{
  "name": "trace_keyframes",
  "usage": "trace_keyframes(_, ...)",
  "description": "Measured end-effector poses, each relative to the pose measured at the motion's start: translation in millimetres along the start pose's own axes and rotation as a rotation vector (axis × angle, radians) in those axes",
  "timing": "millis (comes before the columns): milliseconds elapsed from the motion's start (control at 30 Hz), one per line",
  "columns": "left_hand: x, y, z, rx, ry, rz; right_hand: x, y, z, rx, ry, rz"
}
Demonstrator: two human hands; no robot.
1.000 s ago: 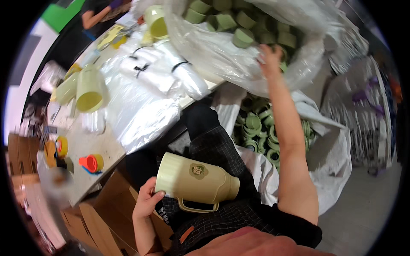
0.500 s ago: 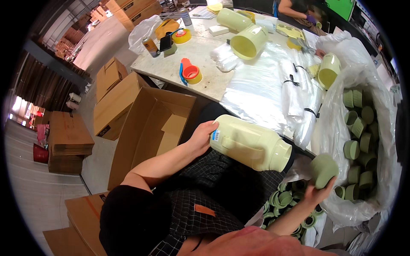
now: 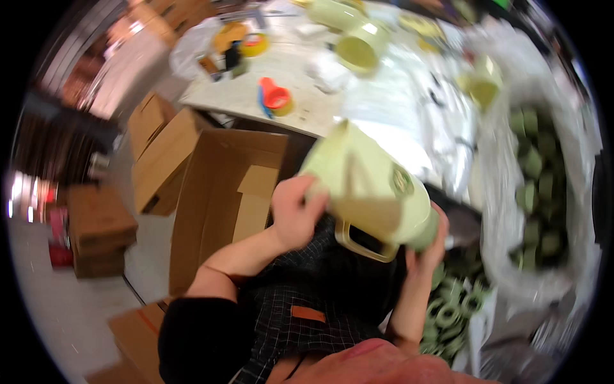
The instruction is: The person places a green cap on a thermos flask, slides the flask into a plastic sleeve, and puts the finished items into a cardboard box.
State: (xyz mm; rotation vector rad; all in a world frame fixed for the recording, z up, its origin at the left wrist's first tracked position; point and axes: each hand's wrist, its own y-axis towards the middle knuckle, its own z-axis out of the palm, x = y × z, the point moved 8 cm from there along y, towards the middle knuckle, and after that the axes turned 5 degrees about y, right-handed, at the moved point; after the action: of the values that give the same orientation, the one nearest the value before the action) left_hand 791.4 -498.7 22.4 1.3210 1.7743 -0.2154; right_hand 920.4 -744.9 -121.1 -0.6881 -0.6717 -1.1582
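Note:
A pale yellow-green vacuum flask point(image 3: 377, 182) with a side handle and a dark round emblem lies tilted across my lap. Its base end points up and to the left, and my left hand point(image 3: 297, 211) grips it there, fingers curled. At the lower right end my right hand point(image 3: 433, 240) is wrapped round a green cup-shaped cap point(image 3: 422, 235). That cap sits over the flask's neck; blur hides how far on it is. The flask's handle point(image 3: 364, 242) hangs on the side toward me.
To my left stands an open cardboard box point(image 3: 182, 243). A plastic bag point(image 3: 495, 217) of green caps is at the right, with green rings point(image 3: 444, 317) below. On the table point(image 3: 217, 102) are an orange-red tape dispenser point(image 3: 276, 96), another flask body point(image 3: 358, 52) and plastic sleeves point(image 3: 384, 96).
My right hand has brought the cap left onto the flask's neck. The flask has turned, its handle now toward me and the emblem showing. The whole view has shifted slightly.

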Motion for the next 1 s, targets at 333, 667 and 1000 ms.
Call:
trace_keyframes(333,29,31,-9,-0.128,-0.640,0.009,-114,-44,17,-0.062,0.305,0.405)
trace_keyframes(667,103,17,99,0.040,-0.715,-0.524,-67,-62,4,-0.003,-0.067,-0.115)
trace_keyframes(1000,100,5,115,0.514,0.072,-0.284,-49,18,-314,-0.495,-1.324,-0.073)
